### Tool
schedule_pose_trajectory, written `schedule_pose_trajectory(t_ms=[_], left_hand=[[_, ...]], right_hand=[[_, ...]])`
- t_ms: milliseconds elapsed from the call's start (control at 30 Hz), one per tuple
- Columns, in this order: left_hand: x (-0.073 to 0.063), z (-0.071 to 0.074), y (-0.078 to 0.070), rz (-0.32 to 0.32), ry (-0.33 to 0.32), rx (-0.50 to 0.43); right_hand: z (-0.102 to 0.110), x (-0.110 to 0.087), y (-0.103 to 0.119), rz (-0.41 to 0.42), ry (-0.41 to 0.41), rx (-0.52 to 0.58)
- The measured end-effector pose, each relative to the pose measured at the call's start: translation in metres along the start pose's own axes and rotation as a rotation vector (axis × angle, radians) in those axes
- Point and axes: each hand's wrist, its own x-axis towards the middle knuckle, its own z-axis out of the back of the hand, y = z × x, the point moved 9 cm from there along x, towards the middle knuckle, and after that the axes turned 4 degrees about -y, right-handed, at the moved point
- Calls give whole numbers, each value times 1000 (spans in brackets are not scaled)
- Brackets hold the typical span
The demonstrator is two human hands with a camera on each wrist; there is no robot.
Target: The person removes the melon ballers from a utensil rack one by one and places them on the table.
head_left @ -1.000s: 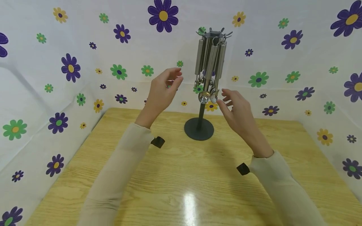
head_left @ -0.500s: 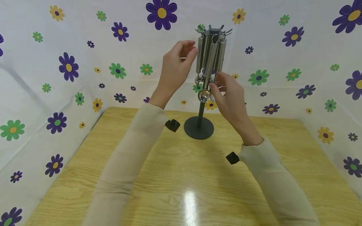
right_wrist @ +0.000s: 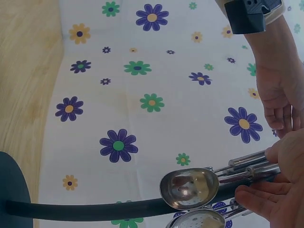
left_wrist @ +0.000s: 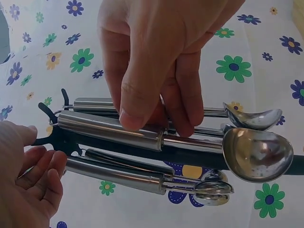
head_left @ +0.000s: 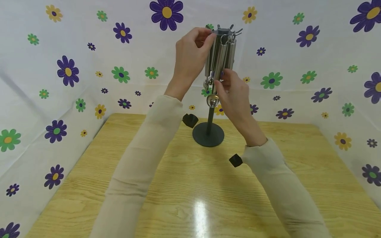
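Fingers (left_wrist: 189, 90) of the right hand (head_left: 236, 96) are curled round the handle of a steel ladle (left_wrist: 202, 145), right of centre in the head view; their far side is hidden, but the left wrist view shows the thumb across the metal. That ladle hangs on a dark stand (head_left: 208, 134), whose round base sits on the bench (head_left: 178, 185) at mid-frame. Up near the top, the left hand (head_left: 191, 56) bends its fingers at the hooks (left_wrist: 47, 111); one hook end disappears between thumb and fingertips, so I cannot tell whether it is pinched or merely touched. Other utensils (left_wrist: 114, 175) hang close together, overlapping too much to count. At the lower edge of the right wrist view a second bowl (right_wrist: 197, 219) is cut off, as is the base at far left.
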Motion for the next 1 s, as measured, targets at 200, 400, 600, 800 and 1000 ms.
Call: schedule_pose_trajectory(t_ms=[200, 400, 600, 800, 1000], left_hand=[[6, -2, -3, 18, -22, -16], [7, -3, -3, 40, -48, -17], [7, -3, 1, 63, -44, -15], [8, 3, 8, 115, -69, -17], [8, 7, 12, 182, -63, -51]], right_hand=[[-4, 7, -1, -28, -46, 25], [-4, 14, -3, -86, -86, 65], [-4, 17, -7, -155, -29, 99], [6, 20, -2, -206, 67, 36], [12, 21, 4, -239, 137, -1]])
